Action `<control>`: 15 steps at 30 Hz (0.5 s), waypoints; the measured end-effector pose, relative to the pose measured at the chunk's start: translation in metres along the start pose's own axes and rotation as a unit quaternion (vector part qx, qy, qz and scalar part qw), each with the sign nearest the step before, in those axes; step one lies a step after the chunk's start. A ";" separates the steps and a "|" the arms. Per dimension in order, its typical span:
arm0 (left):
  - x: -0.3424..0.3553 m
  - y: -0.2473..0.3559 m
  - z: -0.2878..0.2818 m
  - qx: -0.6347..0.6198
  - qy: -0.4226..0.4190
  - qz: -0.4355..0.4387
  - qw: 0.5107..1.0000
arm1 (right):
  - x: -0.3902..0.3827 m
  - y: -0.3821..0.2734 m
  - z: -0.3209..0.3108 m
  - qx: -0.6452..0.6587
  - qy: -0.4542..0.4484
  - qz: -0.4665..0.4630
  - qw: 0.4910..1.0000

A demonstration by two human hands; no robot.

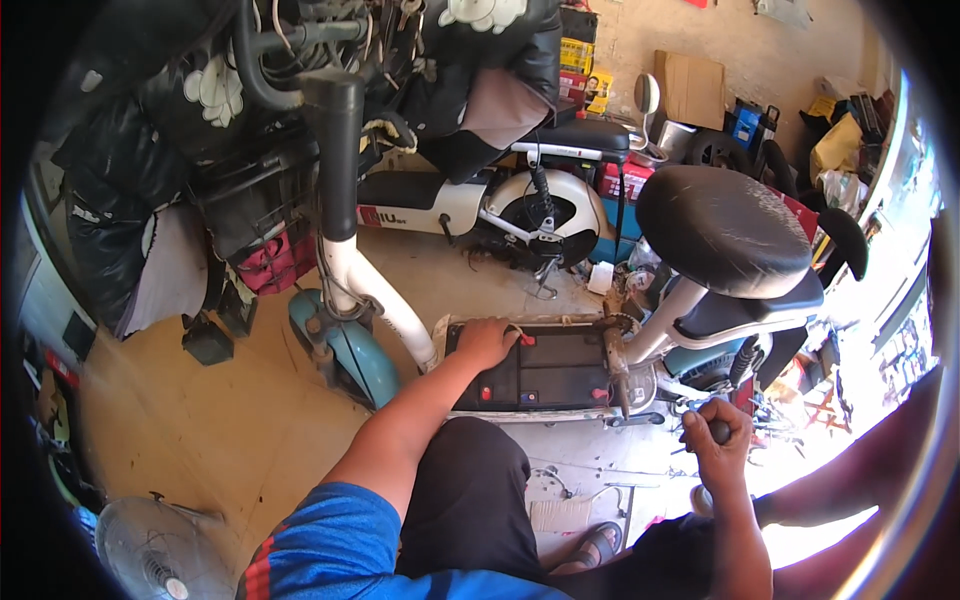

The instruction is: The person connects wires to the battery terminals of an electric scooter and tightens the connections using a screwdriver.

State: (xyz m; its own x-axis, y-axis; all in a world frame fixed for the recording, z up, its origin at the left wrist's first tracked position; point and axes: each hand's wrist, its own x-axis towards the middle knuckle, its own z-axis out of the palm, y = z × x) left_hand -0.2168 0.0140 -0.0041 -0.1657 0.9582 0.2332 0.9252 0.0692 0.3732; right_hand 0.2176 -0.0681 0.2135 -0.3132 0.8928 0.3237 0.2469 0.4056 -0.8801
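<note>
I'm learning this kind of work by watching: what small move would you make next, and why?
I'd probably bring the right grip left, over the black battery block. It holds a dark-handled tool off to the block's right, while the left grip rests at the block's upper left and could likely steady it.
</note>
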 end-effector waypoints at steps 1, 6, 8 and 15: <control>-0.005 -0.001 0.009 0.002 -0.001 0.006 1.000 | -0.002 0.000 0.001 -0.003 0.009 -0.008 1.000; -0.020 -0.001 0.014 0.025 0.077 0.083 0.993 | -0.009 0.001 -0.001 -0.029 -0.005 -0.014 0.999; -0.012 0.010 0.003 0.000 0.057 0.065 0.996 | -0.014 -0.006 -0.004 -0.029 -0.001 -0.011 1.000; 0.015 0.000 0.000 -0.046 0.017 0.056 0.997 | -0.026 -0.021 -0.016 -0.067 -0.043 -0.008 0.997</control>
State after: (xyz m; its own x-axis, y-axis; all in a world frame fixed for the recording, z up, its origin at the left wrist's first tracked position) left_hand -0.2192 0.0283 -0.0001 -0.0760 0.9483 0.3081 0.9039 -0.0649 0.4228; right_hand 0.2346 -0.0964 0.2293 -0.3936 0.8687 0.3008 0.3605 0.4468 -0.8188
